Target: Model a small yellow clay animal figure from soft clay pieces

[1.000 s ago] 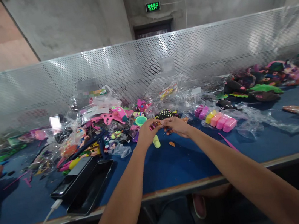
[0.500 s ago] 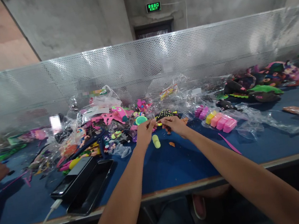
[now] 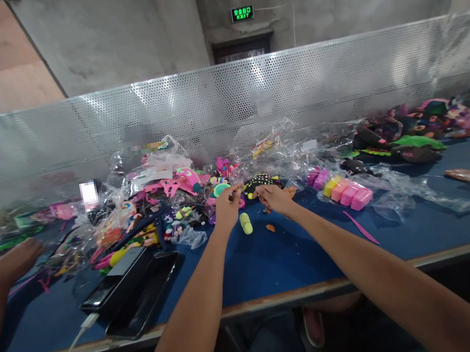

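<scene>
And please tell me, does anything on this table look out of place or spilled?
Slightly: a small, irregular orange-brown scrap lies loose on the blue tabletop, below the right hand in the picture, with tiny specks nearby. They look like stray leftovers. Nothing else clearly stands out.

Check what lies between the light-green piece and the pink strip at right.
Head view: an orange scrap on the table near the light-green piece; beyond it, the right forearm crosses, hiding part of the stretch before the pink strip.

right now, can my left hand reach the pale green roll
Probably yes: the pale green roll lies uncovered on the blue table close to the left hand, with nothing visible between them.
</scene>
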`<control>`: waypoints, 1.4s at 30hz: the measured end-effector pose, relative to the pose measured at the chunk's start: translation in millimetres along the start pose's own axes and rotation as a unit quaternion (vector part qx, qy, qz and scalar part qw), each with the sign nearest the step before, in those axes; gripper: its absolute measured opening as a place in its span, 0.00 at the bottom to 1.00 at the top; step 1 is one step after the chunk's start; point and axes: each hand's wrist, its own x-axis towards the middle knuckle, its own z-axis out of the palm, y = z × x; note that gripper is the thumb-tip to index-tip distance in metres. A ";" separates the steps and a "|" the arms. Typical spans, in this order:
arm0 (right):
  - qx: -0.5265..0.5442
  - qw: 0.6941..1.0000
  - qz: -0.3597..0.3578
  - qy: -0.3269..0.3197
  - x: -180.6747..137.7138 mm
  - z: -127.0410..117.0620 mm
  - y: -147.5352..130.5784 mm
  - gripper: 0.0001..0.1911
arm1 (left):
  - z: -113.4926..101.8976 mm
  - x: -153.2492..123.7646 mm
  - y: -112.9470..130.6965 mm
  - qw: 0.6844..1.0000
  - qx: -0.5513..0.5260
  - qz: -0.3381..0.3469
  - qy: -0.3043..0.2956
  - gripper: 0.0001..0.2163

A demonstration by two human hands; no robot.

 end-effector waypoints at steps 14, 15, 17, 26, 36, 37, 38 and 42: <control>-0.065 0.997 -0.043 -0.013 0.4 -2.8 4.2 0.10 | -2.0 -3.4 10.1 0.999 -0.018 -0.031 -0.025 0.16; -0.067 0.997 -0.045 -0.014 0.2 -2.9 4.0 0.10 | -1.9 -3.6 10.2 0.999 -0.016 -0.029 -0.024 0.16; -0.072 0.996 -0.045 -0.012 -0.7 -2.6 2.6 0.10 | -1.5 -3.5 10.2 0.999 -0.018 -0.026 -0.022 0.16; -0.080 0.996 -0.034 -0.020 -0.9 -2.1 2.1 0.10 | -1.3 -0.7 6.7 0.999 -0.033 -0.033 -0.013 0.18; -0.102 0.994 -0.043 -0.021 -3.4 -2.1 -0.4 0.11 | -1.6 -4.3 11.3 0.999 -0.022 -0.034 -0.005 0.17; -0.102 0.994 -0.042 -0.022 -3.4 -2.3 -0.6 0.12 | -1.6 -4.9 12.4 0.999 -0.024 -0.032 0.000 0.17; -0.100 0.994 -0.040 -0.023 -3.3 -2.3 -0.6 0.12 | -1.5 -5.3 13.3 0.999 -0.029 -0.031 0.003 0.18; -0.090 0.995 -0.026 -0.020 -2.2 -1.8 0.2 0.10 | -1.0 -5.3 13.4 0.997 -0.072 -0.037 -0.003 0.22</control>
